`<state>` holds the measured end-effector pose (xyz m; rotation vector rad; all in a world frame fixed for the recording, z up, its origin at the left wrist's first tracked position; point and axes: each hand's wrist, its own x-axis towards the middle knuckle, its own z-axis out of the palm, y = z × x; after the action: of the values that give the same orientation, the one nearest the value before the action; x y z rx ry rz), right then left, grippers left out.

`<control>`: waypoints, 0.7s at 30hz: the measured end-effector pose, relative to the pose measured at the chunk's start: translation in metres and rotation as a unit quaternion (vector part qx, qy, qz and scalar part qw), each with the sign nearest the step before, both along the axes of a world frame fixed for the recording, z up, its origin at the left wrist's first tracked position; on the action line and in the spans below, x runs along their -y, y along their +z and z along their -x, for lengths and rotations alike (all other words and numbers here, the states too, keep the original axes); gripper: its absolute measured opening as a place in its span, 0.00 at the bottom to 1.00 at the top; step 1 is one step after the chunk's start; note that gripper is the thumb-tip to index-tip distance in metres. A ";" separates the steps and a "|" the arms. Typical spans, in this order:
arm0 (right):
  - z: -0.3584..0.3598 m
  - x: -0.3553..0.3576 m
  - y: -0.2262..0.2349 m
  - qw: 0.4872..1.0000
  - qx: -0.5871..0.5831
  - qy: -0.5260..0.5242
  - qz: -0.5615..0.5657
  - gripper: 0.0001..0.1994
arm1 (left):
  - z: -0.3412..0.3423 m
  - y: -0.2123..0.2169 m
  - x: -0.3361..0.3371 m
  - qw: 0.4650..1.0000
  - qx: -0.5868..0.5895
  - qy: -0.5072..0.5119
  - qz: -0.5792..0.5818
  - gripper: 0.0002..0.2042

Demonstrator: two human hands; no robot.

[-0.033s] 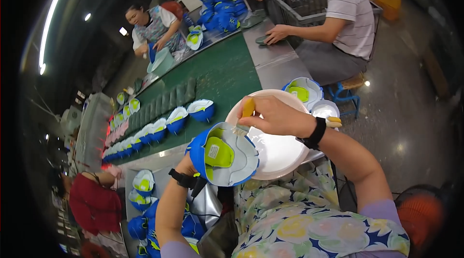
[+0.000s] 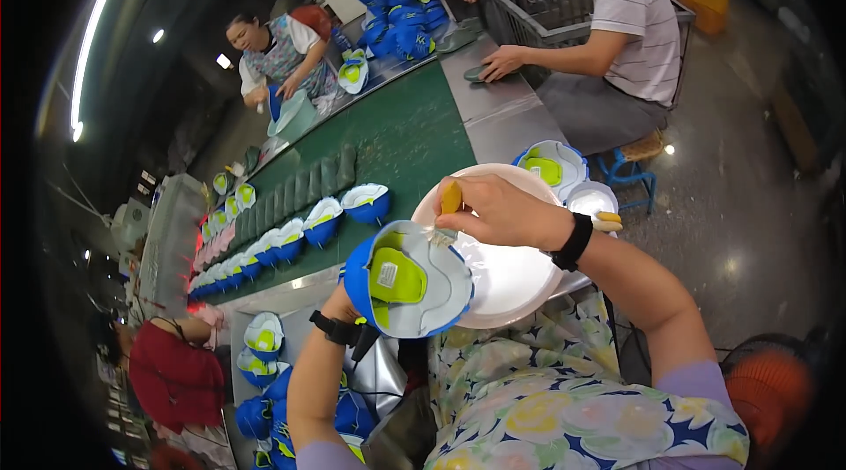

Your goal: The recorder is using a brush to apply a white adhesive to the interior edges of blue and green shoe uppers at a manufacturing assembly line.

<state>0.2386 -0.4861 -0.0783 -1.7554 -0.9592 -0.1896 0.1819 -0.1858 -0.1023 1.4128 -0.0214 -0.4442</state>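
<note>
My left hand (image 2: 338,303) holds up a blue shoe upper (image 2: 414,307), its white inner side and lime-green tongue turned toward me. The upper hides most of that hand's fingers. Between the fingers of my right hand (image 2: 502,213) is a brush with a yellow handle (image 2: 451,199). Its pale bristles meet the upper's white rim at the far side. Below the brush, and partly behind the upper, stands a wide pale basin (image 2: 511,281) with a bright white inside.
Another blue upper (image 2: 553,169) and a small white bowl (image 2: 593,201) stand beyond the basin. Rows of uppers (image 2: 322,219) and dark green pieces (image 2: 300,194) lie on the green belt (image 2: 414,131). More uppers (image 2: 264,333) are piled at my left. Co-workers sit across the belt.
The held upper has tilted very slightly, and the brush has shifted a little along its rim. Both hands keep their hold.
</note>
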 end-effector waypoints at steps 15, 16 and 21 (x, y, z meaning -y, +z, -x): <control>0.008 -0.017 -0.059 0.964 -0.167 -0.198 -0.056 0.18 | 0.010 -0.008 0.069 0.937 0.264 0.203 -0.104 0.21; 0.010 -0.019 -0.063 0.964 -0.168 -0.199 -0.056 0.18 | 0.008 -0.012 0.064 0.939 0.259 0.199 -0.107 0.21; 0.021 -0.029 -0.073 0.937 -0.284 -0.153 -0.135 0.20 | -0.003 -0.032 0.053 0.947 0.235 0.181 -0.123 0.21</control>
<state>0.2177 -0.4567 -0.1517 -1.5630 -0.2244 -0.0032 0.1853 -0.2384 -0.1347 1.7004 -0.0943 0.2096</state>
